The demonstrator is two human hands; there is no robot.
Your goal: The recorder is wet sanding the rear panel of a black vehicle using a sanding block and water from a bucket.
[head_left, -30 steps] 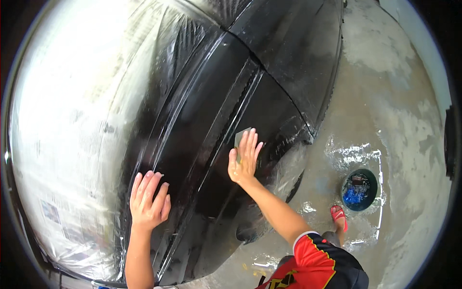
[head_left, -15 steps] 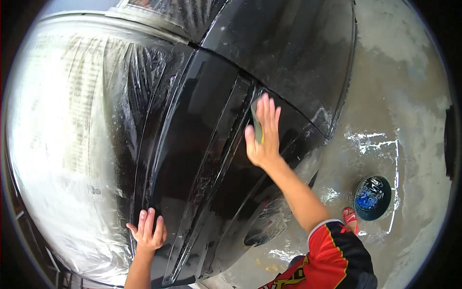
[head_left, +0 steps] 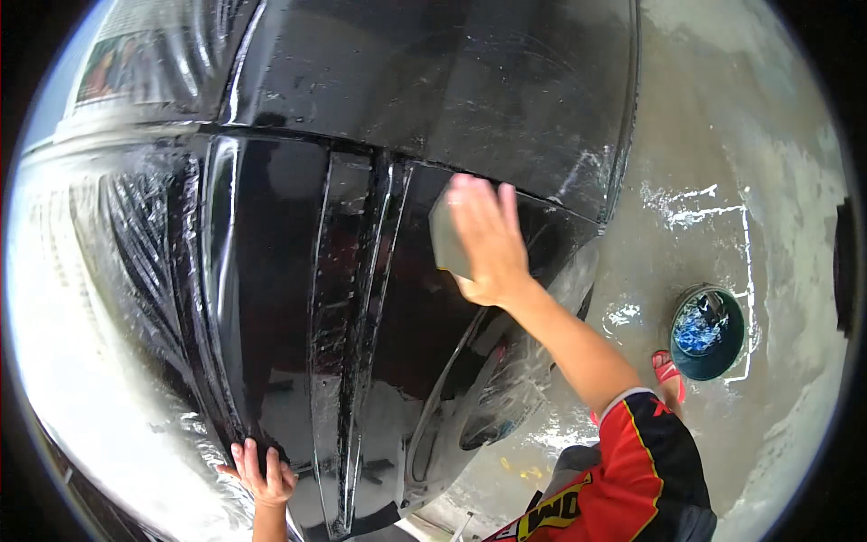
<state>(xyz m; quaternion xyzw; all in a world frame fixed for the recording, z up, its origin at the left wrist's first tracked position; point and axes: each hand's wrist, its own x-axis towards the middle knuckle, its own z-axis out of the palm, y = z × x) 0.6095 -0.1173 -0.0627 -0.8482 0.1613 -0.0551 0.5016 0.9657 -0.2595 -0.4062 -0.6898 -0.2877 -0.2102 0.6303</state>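
My right hand (head_left: 495, 248) lies on the wet black car body panel (head_left: 271, 307), its fingers stretched forward. Under the palm and fingers it holds a grey-green sheet of sandpaper (head_left: 445, 237), which sticks out on the left side against the panel. My left hand (head_left: 264, 476) rests lower left, fingers spread, on the panel's edge beside the clear plastic film (head_left: 81, 307). Nothing shows in its fingers. A long ridged strip (head_left: 354, 316) runs down the panel between my two hands.
A dark green bucket (head_left: 713, 361) with water and something blue inside stands on the wet concrete floor (head_left: 777, 271) at the right. My foot in a red sandal (head_left: 666, 366) is beside it. Plastic film also covers the wheel (head_left: 515, 388).
The view has shifted, and the panel now appears turned more upright. My right hand has moved off the ridged strip onto the smooth panel to its right, taking the sandpaper along. My left hand still rests on the edge.
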